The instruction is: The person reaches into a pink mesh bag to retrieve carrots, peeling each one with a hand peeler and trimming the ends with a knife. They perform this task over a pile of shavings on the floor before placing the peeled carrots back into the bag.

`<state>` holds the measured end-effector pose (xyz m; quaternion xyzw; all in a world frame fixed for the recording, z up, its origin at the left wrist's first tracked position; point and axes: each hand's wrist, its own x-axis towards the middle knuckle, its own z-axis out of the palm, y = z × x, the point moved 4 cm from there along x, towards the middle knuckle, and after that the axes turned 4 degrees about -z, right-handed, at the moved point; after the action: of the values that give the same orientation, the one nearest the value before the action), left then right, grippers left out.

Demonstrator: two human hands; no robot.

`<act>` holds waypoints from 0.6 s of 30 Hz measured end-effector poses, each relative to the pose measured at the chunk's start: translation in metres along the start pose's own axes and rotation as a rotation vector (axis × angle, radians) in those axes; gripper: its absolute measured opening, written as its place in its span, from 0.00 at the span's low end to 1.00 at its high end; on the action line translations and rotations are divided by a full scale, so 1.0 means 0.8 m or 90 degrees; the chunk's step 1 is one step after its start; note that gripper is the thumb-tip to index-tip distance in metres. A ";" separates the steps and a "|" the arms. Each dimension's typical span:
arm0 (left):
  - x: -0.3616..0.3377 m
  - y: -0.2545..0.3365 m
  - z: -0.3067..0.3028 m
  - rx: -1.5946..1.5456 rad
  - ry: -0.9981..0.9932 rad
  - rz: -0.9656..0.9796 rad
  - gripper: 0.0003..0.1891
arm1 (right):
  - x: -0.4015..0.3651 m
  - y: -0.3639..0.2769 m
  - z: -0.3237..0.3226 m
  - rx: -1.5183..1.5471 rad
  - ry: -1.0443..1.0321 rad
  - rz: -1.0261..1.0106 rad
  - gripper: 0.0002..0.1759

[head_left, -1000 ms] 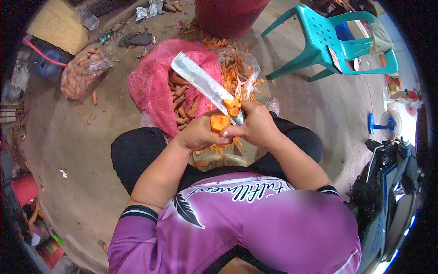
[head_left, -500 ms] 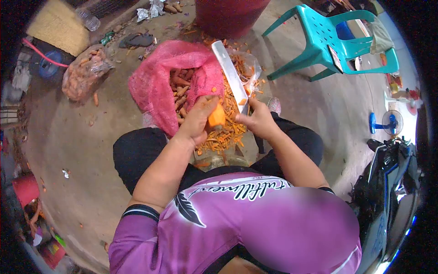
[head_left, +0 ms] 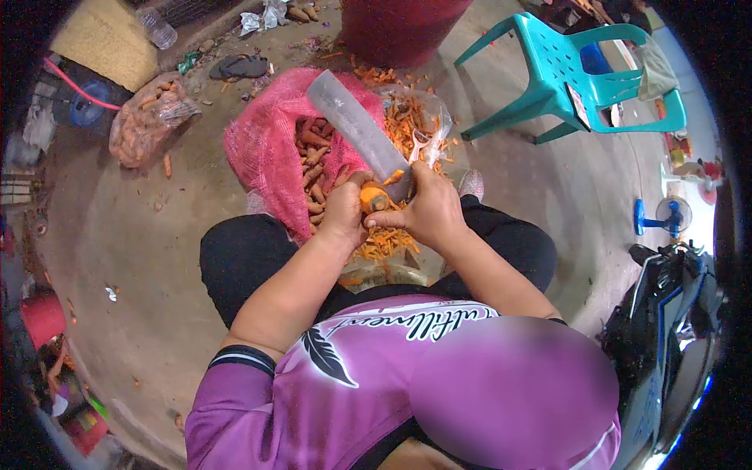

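My left hand (head_left: 347,207) is wrapped round a peeled orange carrot (head_left: 374,197), its stem end turned toward me. In my right hand (head_left: 431,205) is a large knife (head_left: 356,125), its broad blade slanting up and to the left over the sack. The thumb of that hand reaches across below the carrot. An orange bit clings to the blade near the hand. Beyond my hands lies an open pink mesh sack (head_left: 254,153) with unpeeled carrots (head_left: 315,157) in it. Orange peelings (head_left: 384,247) are heaped beneath my hands.
A clear plastic bag (head_left: 435,117) with peelings and a white-handled tool lies past the knife. Further off are a dark red tub (head_left: 399,31), a teal chair (head_left: 540,82), a bag of carrots (head_left: 149,121) and a slipper (head_left: 239,67). A motorcycle (head_left: 666,313) stands at right.
The knife blade has swung to the left and now lies across the sack opening. My right hand has come closer to my left hand, and the carrot's stem end has turned toward me.
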<state>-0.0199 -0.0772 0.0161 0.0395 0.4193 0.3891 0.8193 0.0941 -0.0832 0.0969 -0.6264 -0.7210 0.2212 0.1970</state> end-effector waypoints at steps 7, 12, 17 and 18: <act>0.003 -0.004 -0.002 -0.043 -0.047 -0.025 0.13 | 0.002 0.004 0.021 -0.045 -0.079 0.031 0.44; -0.008 0.007 0.001 0.077 -0.047 -0.030 0.16 | 0.003 0.037 0.042 0.168 -0.103 0.055 0.36; -0.022 0.034 0.020 0.508 -0.192 0.380 0.20 | 0.002 0.053 0.020 0.355 -0.171 0.142 0.31; -0.028 0.034 0.023 0.553 -0.211 0.382 0.23 | 0.001 0.054 0.021 0.375 -0.175 0.131 0.31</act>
<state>-0.0313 -0.0686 0.0535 0.5520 0.3772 0.3853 0.6361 0.1200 -0.0784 0.0590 -0.5763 -0.5788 0.5213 0.2472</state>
